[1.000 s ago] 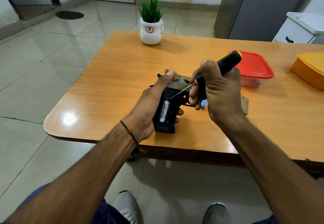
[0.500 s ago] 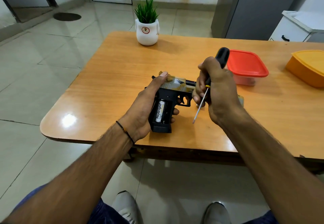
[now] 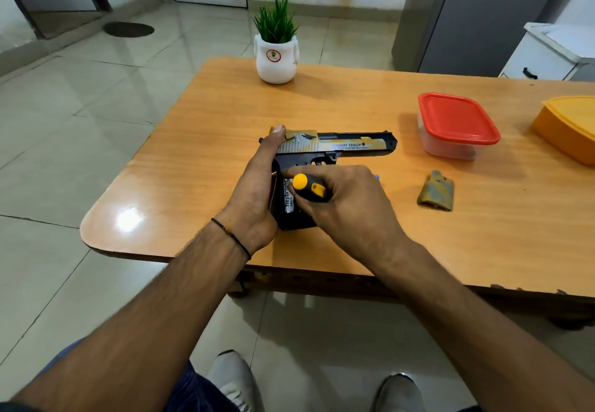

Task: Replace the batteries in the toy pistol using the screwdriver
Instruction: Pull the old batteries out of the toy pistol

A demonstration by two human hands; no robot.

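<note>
Steadying hand: the left hand [image 3: 254, 195] clasps the toy pistol [image 3: 351, 146] at its rear, with the thumb on the back of the slide and the palm against the back of the grip.
Toy pistol: near the front edge of the table [image 3: 209, 154], barrel pointing right, grip toward the person; I cannot tell whether it rests on the wood.
Battery: a silver battery [image 3: 288, 200] shows in the opened grip, between the two hands.
Right hand: the right hand [image 3: 347, 205] is curled round the screwdriver [image 3: 307, 187], over the grip.
Screwdriver: black handle, yellow butt end facing the camera; shaft and tip hidden under the fingers.
Cover: a gold-green grip panel [image 3: 436, 191] lies loose on the table, right of the hands and apart from the pistol.
Far side: a red-lidded container [image 3: 457, 121], a yellow container [image 3: 570, 125] at the right edge, a potted plant [image 3: 277, 47].
</note>
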